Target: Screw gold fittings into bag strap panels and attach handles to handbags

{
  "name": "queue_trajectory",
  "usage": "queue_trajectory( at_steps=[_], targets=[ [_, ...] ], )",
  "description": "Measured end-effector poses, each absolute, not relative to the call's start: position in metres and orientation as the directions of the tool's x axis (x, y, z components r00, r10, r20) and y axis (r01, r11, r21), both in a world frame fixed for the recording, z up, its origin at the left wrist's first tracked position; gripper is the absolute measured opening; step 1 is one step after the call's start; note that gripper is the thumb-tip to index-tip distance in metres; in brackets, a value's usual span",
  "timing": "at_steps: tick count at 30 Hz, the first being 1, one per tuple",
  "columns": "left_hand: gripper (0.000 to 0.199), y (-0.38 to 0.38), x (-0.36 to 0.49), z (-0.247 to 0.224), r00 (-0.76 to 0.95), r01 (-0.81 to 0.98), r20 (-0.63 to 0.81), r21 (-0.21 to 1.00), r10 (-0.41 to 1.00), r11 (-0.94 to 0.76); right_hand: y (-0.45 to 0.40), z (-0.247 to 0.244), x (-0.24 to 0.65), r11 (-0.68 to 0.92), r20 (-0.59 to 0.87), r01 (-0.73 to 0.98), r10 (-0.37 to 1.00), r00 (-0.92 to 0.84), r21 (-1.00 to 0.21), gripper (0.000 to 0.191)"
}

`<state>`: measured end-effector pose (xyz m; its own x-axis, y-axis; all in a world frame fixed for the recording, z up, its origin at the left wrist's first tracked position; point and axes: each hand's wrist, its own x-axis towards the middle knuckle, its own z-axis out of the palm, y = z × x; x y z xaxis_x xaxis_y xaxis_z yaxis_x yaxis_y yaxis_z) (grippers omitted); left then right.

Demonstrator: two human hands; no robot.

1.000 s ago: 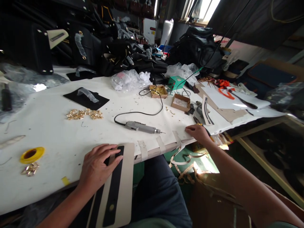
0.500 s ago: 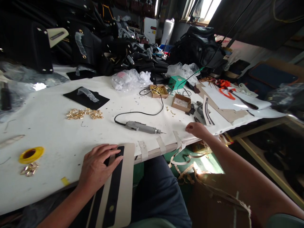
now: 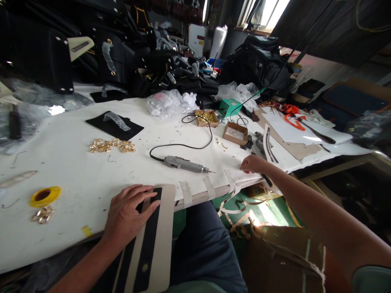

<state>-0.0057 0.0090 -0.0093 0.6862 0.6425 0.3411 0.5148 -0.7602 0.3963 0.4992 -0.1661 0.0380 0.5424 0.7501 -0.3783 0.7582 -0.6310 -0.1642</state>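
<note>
"Where is the beige panel (image 3: pixel 165 236)?"
"At the near edge of the bench (image 3: pixel 70 171), the left hand (image 3: pixel 130 209) touching its black strip (image 3: pixel 148 244); whether those fingers grip, one cannot tell."
"And the right hand (image 3: pixel 251 164)?"
"Fingers curled by the edge; any hold is unclear."

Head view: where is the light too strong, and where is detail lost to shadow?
Head view, top: window blown out white; head view, below the table: sunlight glaring on green floor; head view, upper left: black bags largely lost in shadow.
</note>
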Motion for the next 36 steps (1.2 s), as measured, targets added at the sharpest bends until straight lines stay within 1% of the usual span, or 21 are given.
queue_trajectory(
  at_steps=[3, 6, 8, 10, 14, 18, 21, 26, 33, 36],
  targets=[
    [0.026, 0.009, -0.005, -0.009, 0.688, 0.507, 0.351, 0.394, 0.635, -0.767, -0.173, 0.036, 0.496, -0.653, -0.391, 0.728, 0.738, 0.549, -0.209, 0.011],
    [0.027, 0.010, -0.005, -0.009, 0.689, 0.492, 0.368, 0.396, 0.625, -0.776, -0.179, 0.031, 0.488, -0.650, -0.281, 0.718, 0.758, 0.589, -0.247, 0.009],
    [0.027, 0.011, -0.006, -0.009, 0.688, 0.482, 0.378, 0.399, 0.619, -0.780, -0.184, 0.026, 0.482, -0.635, -0.200, 0.714, 0.772, 0.604, -0.294, 0.009],
    [0.026, 0.013, -0.006, -0.009, 0.693, 0.472, 0.383, 0.400, 0.611, -0.786, -0.188, 0.022, 0.478, -0.618, -0.143, 0.698, 0.777, 0.613, -0.363, 0.014],
    [0.027, 0.016, -0.007, -0.008, 0.708, 0.446, 0.389, 0.400, 0.589, -0.801, -0.187, 0.015, 0.480, -0.580, -0.084, 0.626, 0.765, 0.638, -0.521, 0.031],
    [0.029, 0.017, -0.006, -0.006, 0.712, 0.454, 0.376, 0.397, 0.593, -0.798, -0.165, 0.004, 0.490, -0.534, -0.028, 0.580, 0.750, 0.661, -0.615, 0.032],
    [0.030, 0.017, -0.006, -0.003, 0.710, 0.474, 0.355, 0.398, 0.608, -0.785, -0.146, -0.006, 0.495, -0.529, -0.017, 0.571, 0.742, 0.670, -0.628, 0.027],
    [0.027, 0.015, -0.005, 0.003, 0.719, 0.497, 0.318, 0.387, 0.618, -0.777, -0.134, -0.011, 0.499, -0.559, -0.050, 0.579, 0.744, 0.667, -0.594, 0.022],
    [0.020, 0.016, -0.004, 0.003, 0.732, 0.479, 0.317, 0.391, 0.603, -0.786, -0.139, -0.003, 0.507, -0.587, -0.132, 0.568, 0.754, 0.644, -0.577, 0.025],
    [0.019, 0.016, -0.003, 0.002, 0.733, 0.464, 0.330, 0.396, 0.595, -0.792, -0.139, -0.001, 0.507, -0.600, -0.154, 0.575, 0.754, 0.638, -0.556, 0.022]
  ],
)
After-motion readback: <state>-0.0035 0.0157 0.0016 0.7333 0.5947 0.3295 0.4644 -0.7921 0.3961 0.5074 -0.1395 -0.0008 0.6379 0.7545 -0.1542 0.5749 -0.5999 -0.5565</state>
